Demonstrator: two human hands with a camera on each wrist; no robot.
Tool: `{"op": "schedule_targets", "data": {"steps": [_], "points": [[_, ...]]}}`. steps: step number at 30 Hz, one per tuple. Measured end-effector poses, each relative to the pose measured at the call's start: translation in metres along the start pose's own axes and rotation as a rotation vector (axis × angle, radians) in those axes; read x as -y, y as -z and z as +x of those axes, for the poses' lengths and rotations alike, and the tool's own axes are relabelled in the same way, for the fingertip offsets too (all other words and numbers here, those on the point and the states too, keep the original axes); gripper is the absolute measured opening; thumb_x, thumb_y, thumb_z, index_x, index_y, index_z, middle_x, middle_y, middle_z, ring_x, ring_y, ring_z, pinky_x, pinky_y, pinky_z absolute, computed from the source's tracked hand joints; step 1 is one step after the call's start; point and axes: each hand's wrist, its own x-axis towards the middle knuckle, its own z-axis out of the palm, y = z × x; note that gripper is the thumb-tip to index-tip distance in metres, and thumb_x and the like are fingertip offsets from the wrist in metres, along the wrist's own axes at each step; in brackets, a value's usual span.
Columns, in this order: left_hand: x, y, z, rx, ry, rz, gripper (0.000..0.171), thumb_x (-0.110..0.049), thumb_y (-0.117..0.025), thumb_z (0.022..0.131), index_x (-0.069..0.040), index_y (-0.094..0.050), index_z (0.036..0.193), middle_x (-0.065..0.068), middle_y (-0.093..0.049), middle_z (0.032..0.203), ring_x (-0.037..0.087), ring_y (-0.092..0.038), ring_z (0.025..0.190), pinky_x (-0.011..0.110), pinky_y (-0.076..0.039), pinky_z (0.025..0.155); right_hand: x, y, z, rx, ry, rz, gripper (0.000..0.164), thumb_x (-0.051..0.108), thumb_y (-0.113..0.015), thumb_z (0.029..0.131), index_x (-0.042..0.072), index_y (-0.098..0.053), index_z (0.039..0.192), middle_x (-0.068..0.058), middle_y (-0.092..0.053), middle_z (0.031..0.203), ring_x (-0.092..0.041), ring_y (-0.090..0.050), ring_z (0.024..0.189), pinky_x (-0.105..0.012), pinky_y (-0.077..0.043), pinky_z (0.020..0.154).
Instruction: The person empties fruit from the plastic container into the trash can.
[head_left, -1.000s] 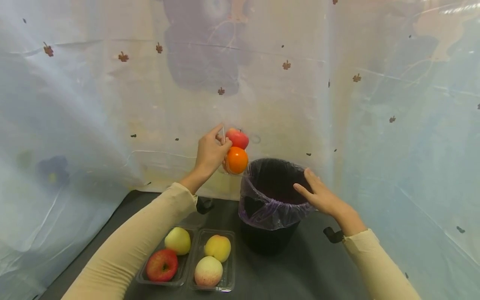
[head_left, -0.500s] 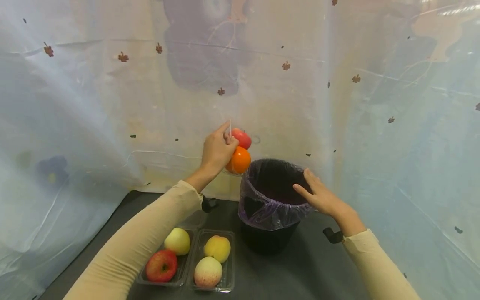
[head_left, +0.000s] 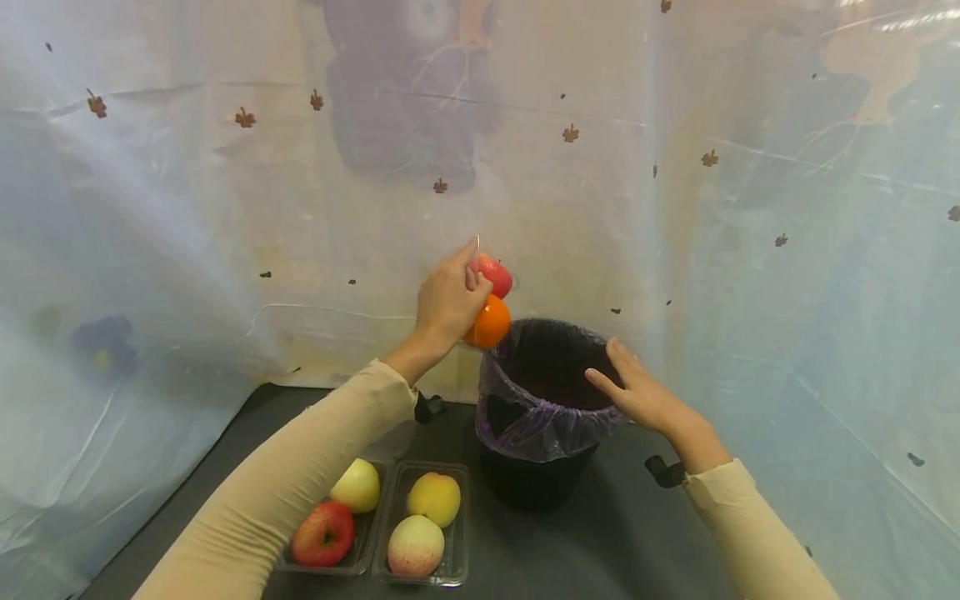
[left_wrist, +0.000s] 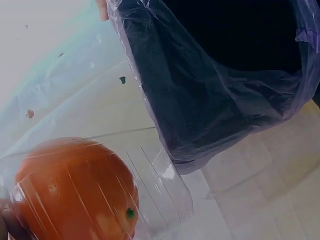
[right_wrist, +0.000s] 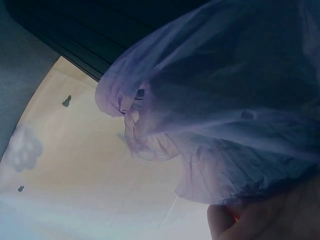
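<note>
In the head view my left hand (head_left: 450,296) pinches the edge of a clear plastic fruit container (left_wrist: 170,195), raised and tilted beside the bin. It holds an orange (head_left: 492,322) and, above that, a red apple (head_left: 495,277). Through the container's ribbed wall the orange fills much of the left wrist view's lower left corner. A black trash bin (head_left: 532,479), lined with a thin purple bag (head_left: 558,429), stands right of the container. My right hand (head_left: 648,400) rests at the bin's right rim with fingers and thumb extended; its fingers show against the bag in the right wrist view.
Two more clear containers sit on the black table (head_left: 600,542) at front left. One has a red apple (head_left: 324,533) and a yellow-green fruit (head_left: 356,486); the other a yellow peach (head_left: 433,498) and a pale peach (head_left: 416,546). A plastic curtain (head_left: 337,208) hangs behind.
My left hand has moved right with the container and its fruit, closer to the bin's rim. The right hand and the bin have stayed in place.
</note>
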Motion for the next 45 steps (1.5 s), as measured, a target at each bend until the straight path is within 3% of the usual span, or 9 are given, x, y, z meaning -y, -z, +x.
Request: {"op": "schedule_targets", "data": {"steps": [9,23,35,45], "points": [[-0.005,-0.002,-0.002,0.025,-0.012,0.061,0.065,-0.010,-0.064,0.097,-0.009,-0.051,0.161,0.005,-0.056,0.083,0.021,-0.051,0.070,0.033,-0.043,0.061,-0.001,0.000,0.000,0.000,0.001,0.009,0.095,0.060,-0.045,0.111,-0.002,-0.003,0.171,-0.025,0.003,0.178,-0.050,0.002,0.163,-0.069,-0.003,0.128],[-0.009,-0.008,-0.010,0.021,-0.145,0.134,0.069,-0.003,-0.065,0.095,-0.011,-0.051,0.162,0.004,-0.061,0.088,0.018,-0.055,0.069,0.034,-0.044,0.054,0.001,-0.004,0.000,-0.013,-0.002,0.005,0.094,0.061,-0.042,0.111,-0.003,-0.006,0.170,-0.025,0.000,0.178,-0.050,0.000,0.163,-0.068,-0.004,0.128],[-0.005,-0.007,-0.015,0.004,-0.184,0.125,0.068,-0.002,-0.064,0.097,-0.012,-0.049,0.162,0.002,-0.061,0.087,0.015,-0.050,0.062,0.029,-0.039,0.050,-0.001,-0.004,0.000,-0.006,-0.010,0.015,0.095,0.062,-0.041,0.111,-0.001,-0.002,0.171,-0.023,0.004,0.178,-0.049,0.003,0.163,-0.069,-0.003,0.128],[0.003,-0.004,-0.019,-0.026,-0.206,0.096,0.070,-0.003,-0.066,0.096,-0.014,-0.049,0.163,0.002,-0.061,0.085,0.016,-0.053,0.066,0.032,-0.043,0.054,-0.001,-0.003,-0.001,-0.008,-0.005,0.021,0.095,0.061,-0.041,0.111,-0.002,-0.002,0.171,-0.024,0.004,0.178,-0.050,0.003,0.163,-0.069,-0.003,0.127]]}}
